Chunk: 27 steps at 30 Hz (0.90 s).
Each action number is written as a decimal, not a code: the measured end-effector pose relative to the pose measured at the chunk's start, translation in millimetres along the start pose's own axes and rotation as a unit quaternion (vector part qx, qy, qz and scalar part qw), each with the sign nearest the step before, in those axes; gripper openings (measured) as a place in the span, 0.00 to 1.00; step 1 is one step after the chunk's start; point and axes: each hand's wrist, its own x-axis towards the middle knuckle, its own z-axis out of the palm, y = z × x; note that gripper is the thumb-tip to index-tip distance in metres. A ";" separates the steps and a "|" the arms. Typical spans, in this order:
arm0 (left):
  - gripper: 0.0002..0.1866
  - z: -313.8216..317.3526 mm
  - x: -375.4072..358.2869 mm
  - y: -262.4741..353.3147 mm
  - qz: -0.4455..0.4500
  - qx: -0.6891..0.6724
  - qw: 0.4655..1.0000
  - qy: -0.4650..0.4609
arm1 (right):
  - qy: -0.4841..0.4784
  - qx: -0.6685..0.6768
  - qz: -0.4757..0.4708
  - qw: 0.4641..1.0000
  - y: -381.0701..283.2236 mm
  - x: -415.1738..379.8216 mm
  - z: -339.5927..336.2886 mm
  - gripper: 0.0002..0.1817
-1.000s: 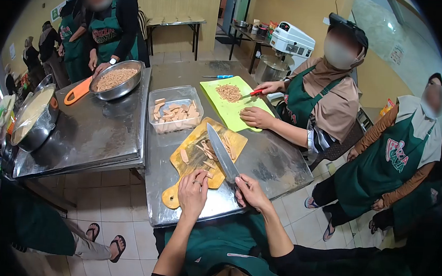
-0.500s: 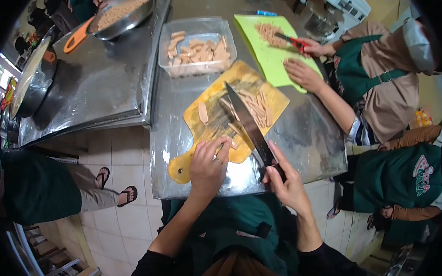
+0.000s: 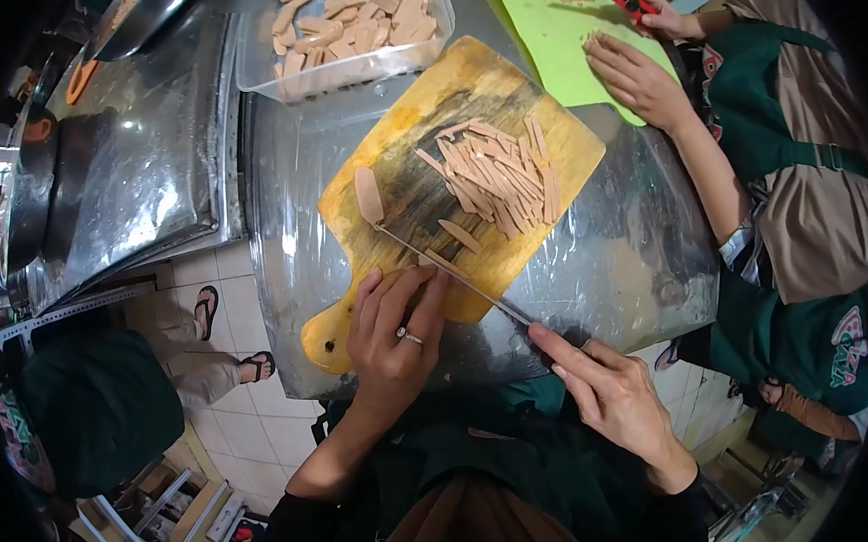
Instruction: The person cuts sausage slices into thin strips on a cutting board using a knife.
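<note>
My right hand grips the handle of a long kitchen knife, its index finger stretched along the top. The blade is seen edge-on, slanting across the wooden cutting board just in front of my left fingertips. My left hand, fingers bent, presses a sausage slice onto the board; the fingertips partly hide it. A single thin piece lies beyond the blade. Farther off, cut sausage strips form a pile. A whole flat slice rests at the board's left edge, near the knife tip.
Behind the board stands a clear plastic tub of sausage slices. At right, a co-worker's hand lies on a green cutting mat, their other hand holding a red-handled knife. A metal table with pans adjoins at left.
The knife has swung from lying over the strips to standing edge-on by my left fingers. The strips now show as a fuller pile. My view has tilted down and nearer the board.
</note>
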 end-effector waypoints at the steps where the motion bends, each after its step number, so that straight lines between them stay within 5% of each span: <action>1: 0.20 -0.9 1.2 1.3 -0.004 -0.002 1.000 -0.003 | -0.008 0.001 0.001 1.000 0.2 0.4 -0.9 0.36; 27: 0.22 -9.4 -2.0 -0.1 -0.035 0.001 0.997 -0.070 | -0.161 -0.005 0.046 0.986 -4.8 12.1 -23.2 0.51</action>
